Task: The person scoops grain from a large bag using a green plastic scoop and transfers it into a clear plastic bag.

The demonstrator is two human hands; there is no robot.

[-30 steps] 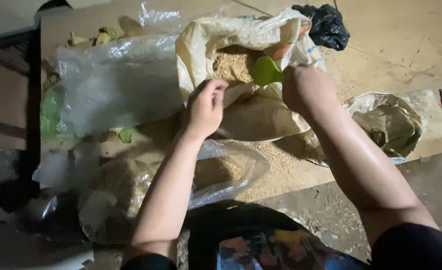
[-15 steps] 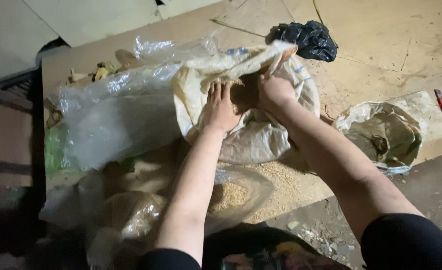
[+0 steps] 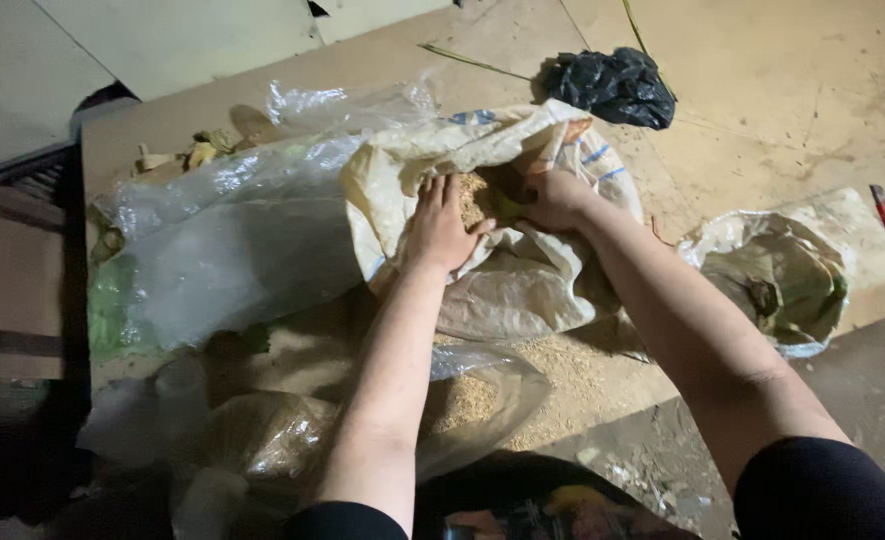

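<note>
Dusty floor; both hands, left hand (image 3: 441, 228) flat, right hand (image 3: 553, 197) perhaps clutching something, now deeper inside the sack (image 3: 523, 290).

I've got the big woven sack (image 3: 523, 290) mid-frame, pale cream w/ thin blue stripes near the rim, crumpled and lying slumped on the floor, mouth open toward the top of view. Inside it I see tan grainy feed (image 3: 475, 200), only a small patch visible at the opening. My left hand (image 3: 441, 228) lies flat, palm down, on the near lip of the mouth, fingers (image 3: 433, 192) spread over the grain. My right hand (image 3: 555, 198) is curled at the far side of the mouth, gripping the sack's folded edge; something yellowish-green (image 3: 508, 207) sits just beside it in the shadow, can't tell what. Some grain lies spilled on the floor below the sack.
</note>
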